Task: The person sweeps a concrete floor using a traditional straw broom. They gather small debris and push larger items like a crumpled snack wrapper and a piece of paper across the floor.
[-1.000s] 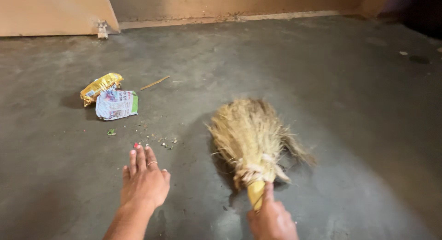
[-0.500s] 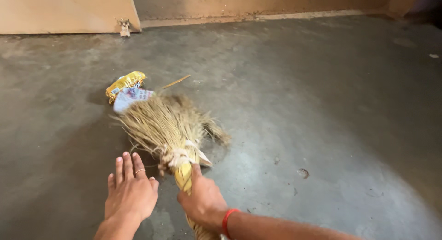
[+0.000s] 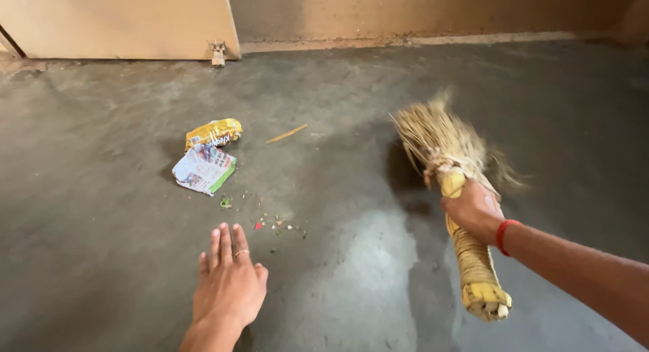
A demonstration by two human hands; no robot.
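My right hand (image 3: pixel 473 209) grips the yellow wrapped handle of a short straw broom (image 3: pixel 443 149), lifted off the floor at the right with its bristles pointing away from me. My left hand (image 3: pixel 228 286) lies flat on the grey concrete floor, fingers spread, holding nothing. A yellow snack wrapper (image 3: pixel 214 132) and a white and green crumpled wrapper (image 3: pixel 203 168) lie on the floor to the left, beyond my left hand. Small crumbs and scraps (image 3: pixel 270 222) are scattered just ahead of my left fingers.
A thin stick (image 3: pixel 286 134) lies right of the yellow wrapper. A beige door (image 3: pixel 122 21) with a small metal fitting (image 3: pixel 218 53) at its lower corner stands at the back left. A wall base (image 3: pixel 433 38) runs along the back.
The broom has swung from the wrappers at the left over to the right and lifted off the floor. My left hand has stayed flat on the floor.
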